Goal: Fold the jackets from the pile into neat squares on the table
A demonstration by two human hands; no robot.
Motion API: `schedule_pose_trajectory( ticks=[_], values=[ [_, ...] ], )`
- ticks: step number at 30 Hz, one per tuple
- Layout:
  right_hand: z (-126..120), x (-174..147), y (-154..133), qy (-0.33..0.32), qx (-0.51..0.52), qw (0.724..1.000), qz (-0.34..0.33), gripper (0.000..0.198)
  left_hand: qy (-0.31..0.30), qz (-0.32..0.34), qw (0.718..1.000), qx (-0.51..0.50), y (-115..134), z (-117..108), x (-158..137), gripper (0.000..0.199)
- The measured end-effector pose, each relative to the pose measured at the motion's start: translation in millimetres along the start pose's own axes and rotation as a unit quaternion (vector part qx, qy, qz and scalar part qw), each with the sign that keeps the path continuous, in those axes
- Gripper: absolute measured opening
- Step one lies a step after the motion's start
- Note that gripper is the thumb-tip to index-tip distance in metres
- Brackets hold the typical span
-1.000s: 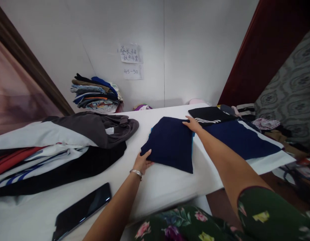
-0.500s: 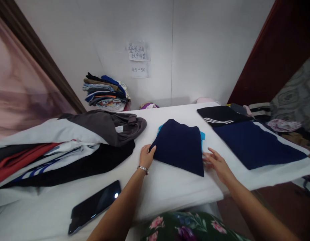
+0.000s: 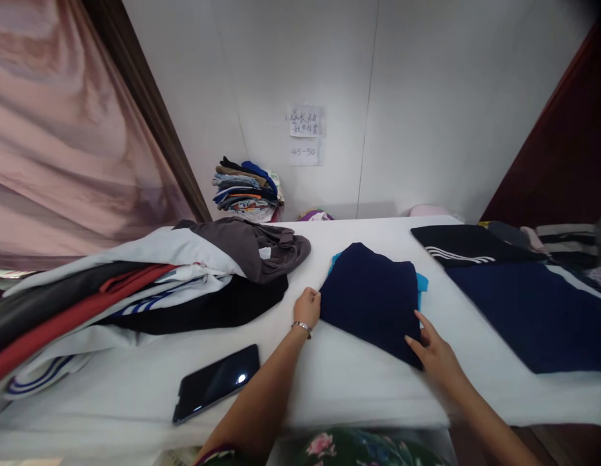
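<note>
A navy folded garment (image 3: pixel 371 304) lies on the white tabletop in front of me, with bits of bright blue cloth (image 3: pixel 422 283) showing past its far and right edges. My left hand (image 3: pixel 307 307), wearing a silver bracelet on the wrist, pinches its left edge. At the lower right edge is my right hand (image 3: pixel 431 346), thumb resting on the cloth and index finger spread along the side. The other right fingers are partly hidden behind these.
To the left lies a heap of clothes with a grey-brown garment (image 3: pixel 232 243) on top. A black phone (image 3: pixel 217 383) rests nearer me. Folded black (image 3: pixel 468 243) and navy garments (image 3: pixel 528 310) lie on the right. A clothes stack (image 3: pixel 247 191) stands by the wall.
My right hand has come in to the navy garment's right edge and now touches it. My left hand keeps its pinch. The view has shifted, so everything appears farther right.
</note>
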State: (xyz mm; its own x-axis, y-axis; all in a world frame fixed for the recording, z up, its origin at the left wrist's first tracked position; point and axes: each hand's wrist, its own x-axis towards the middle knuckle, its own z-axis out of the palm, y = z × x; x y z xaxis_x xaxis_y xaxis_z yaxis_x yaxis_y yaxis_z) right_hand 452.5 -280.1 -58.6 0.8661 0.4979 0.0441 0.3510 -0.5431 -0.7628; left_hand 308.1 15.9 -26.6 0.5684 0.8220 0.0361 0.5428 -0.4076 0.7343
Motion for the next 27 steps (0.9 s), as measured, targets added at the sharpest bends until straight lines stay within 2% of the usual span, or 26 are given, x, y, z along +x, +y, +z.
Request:
schedule_pose_trajectory(
  ticks=[3, 6, 10, 12, 15, 18, 20, 23, 27],
  values=[
    [-10.8, 1.5, -8.5, 0.030, -0.040, 0.997, -0.066, 0.069, -0.016, -0.004, 1.000, 0.027, 10.2, -9.0, 4.6, 0.026],
    [-18.8, 8.4, -41.5, 0.072, -0.056, 0.980, -0.177, 0.057, -0.039, 0.009, 0.998, 0.053, 28.1, -14.5, 18.7, 0.041],
    [-8.8, 39.9, -103.3, 0.009, -0.042, 0.962, -0.268, 0.053, -0.086, 0.018, 0.993, 0.080, 54.6, -5.5, 42.0, 0.048],
    [2.4, 67.0, -123.5, 0.013, -0.072, 0.956, -0.283, 0.055, -0.109, 0.016, 0.990, 0.090, 62.4, 4.1, 48.6, 0.045],
    [18.5, 110.5, -126.7, 0.033, -0.171, 0.957, -0.232, 0.058, -0.121, 0.010, 0.987, 0.102, 63.0, 17.9, 49.8, 0.038],
    [31.4, 138.7, -106.9, -0.019, -0.263, 0.959, -0.108, 0.061, -0.119, 0.005, 0.988, 0.099, 56.1, 24.9, 48.6, 0.037],
    [38.8, 145.4, -92.1, -0.046, -0.282, 0.956, -0.058, 0.063, -0.121, 0.005, 0.989, 0.089, 52.0, 24.6, 52.4, 0.037],
    [46.8, 145.2, -78.9, -0.033, -0.290, 0.955, -0.055, 0.062, -0.115, -0.002, 0.991, 0.066, 50.3, 19.3, 68.7, 0.044],
    [51.2, 143.9, -75.3, -0.017, -0.297, 0.952, -0.066, 0.061, -0.103, -0.017, 0.994, 0.028, 57.1, 15.6, 98.6, 0.057]
  ],
)
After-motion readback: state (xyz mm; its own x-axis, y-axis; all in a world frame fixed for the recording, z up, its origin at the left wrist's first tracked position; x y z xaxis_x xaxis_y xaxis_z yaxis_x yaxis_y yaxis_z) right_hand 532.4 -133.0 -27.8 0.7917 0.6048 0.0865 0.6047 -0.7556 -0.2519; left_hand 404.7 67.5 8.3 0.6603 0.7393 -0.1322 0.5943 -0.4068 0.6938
